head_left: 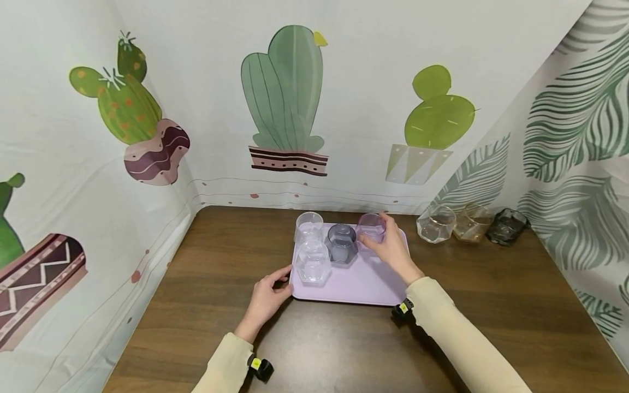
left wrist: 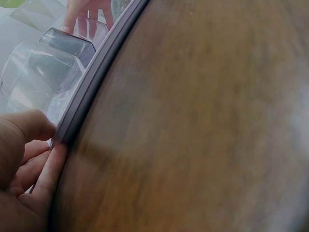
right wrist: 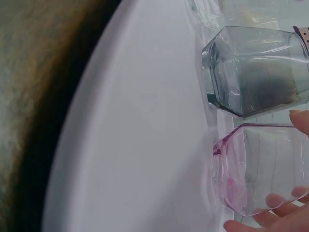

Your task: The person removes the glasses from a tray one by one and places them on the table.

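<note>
A lilac tray [head_left: 363, 284] lies on the table. On its left side stand two clear glasses, a front one [head_left: 313, 263] and a back one [head_left: 309, 222]. Beside them is a smoky grey hexagonal glass [head_left: 342, 240], seen closer in the right wrist view. My right hand [head_left: 392, 248] grips a pink-tinted glass [right wrist: 260, 169] at the tray's back right, thumb on one side and fingertips on the other. At the tray's left rim, my left hand [head_left: 267, 297] pinches the edge between thumb and fingers, as the left wrist view shows.
Right of the tray, three more glasses stand near the wall: a clear one [head_left: 434, 225], an amber one [head_left: 472, 224] and a dark one [head_left: 508, 226]. A cloth [head_left: 363, 109] printed with cacti hangs behind the brown wooden table [head_left: 206, 273].
</note>
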A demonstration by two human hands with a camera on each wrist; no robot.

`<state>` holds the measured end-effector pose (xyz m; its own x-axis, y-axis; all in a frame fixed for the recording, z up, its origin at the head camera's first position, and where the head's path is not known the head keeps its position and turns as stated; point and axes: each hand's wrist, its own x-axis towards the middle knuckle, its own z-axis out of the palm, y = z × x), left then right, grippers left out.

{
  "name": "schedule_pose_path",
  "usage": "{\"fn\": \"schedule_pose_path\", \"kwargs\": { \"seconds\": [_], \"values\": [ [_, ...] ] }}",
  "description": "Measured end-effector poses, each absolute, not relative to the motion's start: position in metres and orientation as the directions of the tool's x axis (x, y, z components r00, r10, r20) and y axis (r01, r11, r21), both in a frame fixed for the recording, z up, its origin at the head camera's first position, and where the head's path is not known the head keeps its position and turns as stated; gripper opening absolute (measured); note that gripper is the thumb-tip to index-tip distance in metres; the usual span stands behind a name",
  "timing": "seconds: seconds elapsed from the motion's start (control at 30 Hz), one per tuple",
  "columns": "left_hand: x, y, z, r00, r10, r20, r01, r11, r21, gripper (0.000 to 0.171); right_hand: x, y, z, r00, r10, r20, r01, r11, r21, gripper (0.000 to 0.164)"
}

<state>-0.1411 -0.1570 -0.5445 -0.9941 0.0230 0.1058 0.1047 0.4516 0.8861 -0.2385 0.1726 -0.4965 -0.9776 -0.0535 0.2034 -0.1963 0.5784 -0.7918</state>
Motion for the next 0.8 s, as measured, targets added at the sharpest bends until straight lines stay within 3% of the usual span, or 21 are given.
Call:
{"fn": "schedule_pose_path", "kwargs": {
  "seconds": [0.47,0.8],
  "values": [
    [-0.141,-0.157,-0.545,-0.995,0.029,0.095,0.098,0.452,0.887,0.045,-0.232,0.178,-0.500,-0.979,-0.019,0.204,-0.185,0.515,-0.837,0.075],
    [-0.141,-0.157,-0.545,-0.995,0.024,0.101,0.101,0.452,0.886,0.045,-0.214,0.190,-0.496,-0.987,-0.005,0.161,-0.136,0.561,-0.816,0.076]
  ]
}}
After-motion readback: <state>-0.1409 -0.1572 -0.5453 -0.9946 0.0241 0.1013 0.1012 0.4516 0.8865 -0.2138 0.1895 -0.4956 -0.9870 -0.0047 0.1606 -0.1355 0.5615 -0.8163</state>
